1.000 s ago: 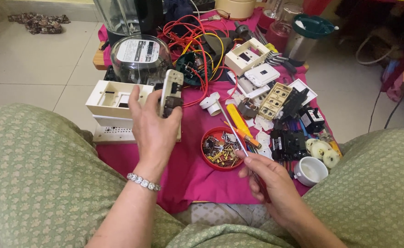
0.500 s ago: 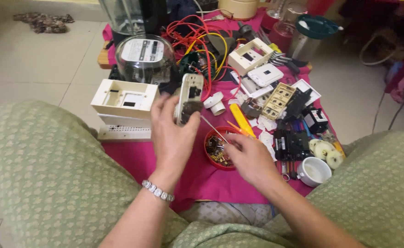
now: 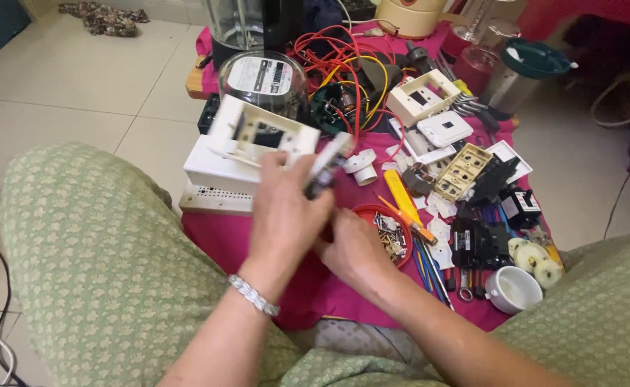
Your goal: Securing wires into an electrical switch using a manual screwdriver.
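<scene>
Fingers (image 3: 286, 172) of the left hand (image 3: 284, 218) are wrapped around one switch plate (image 3: 327, 166), raised over the pink cloth (image 3: 315, 283); the right hand (image 3: 358, 251) curls beneath, contents hidden. Two white boxes (image 3: 247, 154) sit behind.

Left hand (image 3: 282, 215) grips a white switch module (image 3: 327, 166) above the red dish of screws (image 3: 386, 233); right hand (image 3: 354, 251) touches the dish's near-left edge. Yellow screwdriver (image 3: 401, 197) lies just behind it.

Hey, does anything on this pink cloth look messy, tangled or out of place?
Yes: red and yellow wires lie in a loose tangle at the far end of the pink cloth, and small white scraps are scattered by the red dish of screws.
</scene>
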